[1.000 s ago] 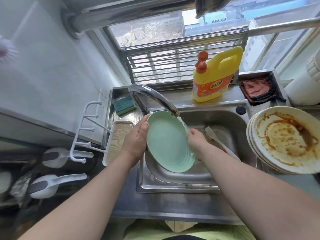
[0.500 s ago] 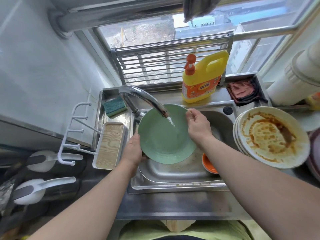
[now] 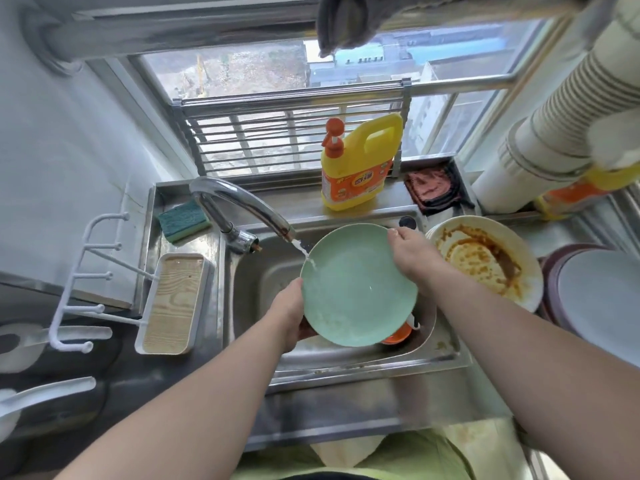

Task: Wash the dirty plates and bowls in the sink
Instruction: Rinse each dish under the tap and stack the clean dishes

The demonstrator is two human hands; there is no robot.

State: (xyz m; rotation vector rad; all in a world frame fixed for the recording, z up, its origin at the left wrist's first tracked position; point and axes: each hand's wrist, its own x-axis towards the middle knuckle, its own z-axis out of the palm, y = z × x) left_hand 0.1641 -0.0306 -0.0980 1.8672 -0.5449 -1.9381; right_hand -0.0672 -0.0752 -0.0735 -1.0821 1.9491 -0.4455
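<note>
Both of your hands hold the round pale-green plate (image 3: 358,289) over the stainless-steel sink (image 3: 263,282), its face turned up toward you. Your left hand (image 3: 289,315) grips the plate's lower left rim, fingers curled under it. Your right hand (image 3: 414,252) pinches the upper right rim. Water from the curved chrome faucet (image 3: 242,206) strikes the plate near its upper left edge. An orange bowl (image 3: 398,336) shows partly beneath the plate in the basin. Just right of the sink sits a stack of cream plates smeared with brown sauce (image 3: 485,258). A yellow detergent jug with an orange pump (image 3: 358,164) stands on the ledge behind.
</note>
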